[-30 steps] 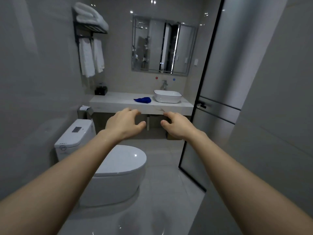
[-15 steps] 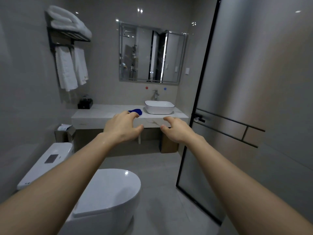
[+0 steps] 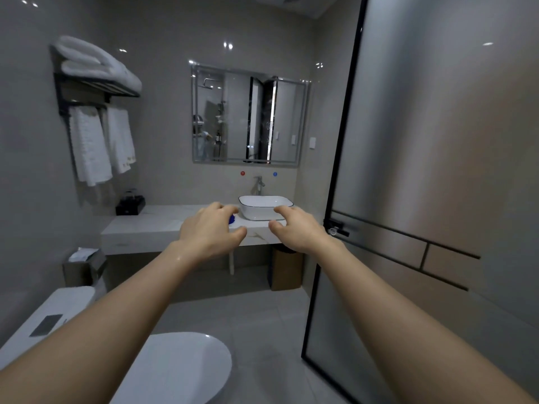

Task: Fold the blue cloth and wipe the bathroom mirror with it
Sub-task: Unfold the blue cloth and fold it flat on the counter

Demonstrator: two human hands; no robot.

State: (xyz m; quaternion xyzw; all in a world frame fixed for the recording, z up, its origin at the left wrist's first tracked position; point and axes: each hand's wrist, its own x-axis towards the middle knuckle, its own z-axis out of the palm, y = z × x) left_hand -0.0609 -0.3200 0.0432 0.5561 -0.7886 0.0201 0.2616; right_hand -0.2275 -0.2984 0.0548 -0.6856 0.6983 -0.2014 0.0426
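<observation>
Blue cloth (image 3: 232,219) is seen on table (image 3: 151,225) beside basin (image 3: 264,211), now mostly hidden behind left hand (image 3: 208,233). Table is brought nearer than second ago. Grip of left hand and right hand (image 3: 297,228) is held apart, nothing clasped. Cloth not yet reached; mirror (image 3: 248,115) unwiped.

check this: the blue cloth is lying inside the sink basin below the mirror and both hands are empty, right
Not inside: the head view shows the blue cloth on the countertop beside the sink basin, below the mirror, partly behind the left hand; that and the right hand are empty.
</observation>
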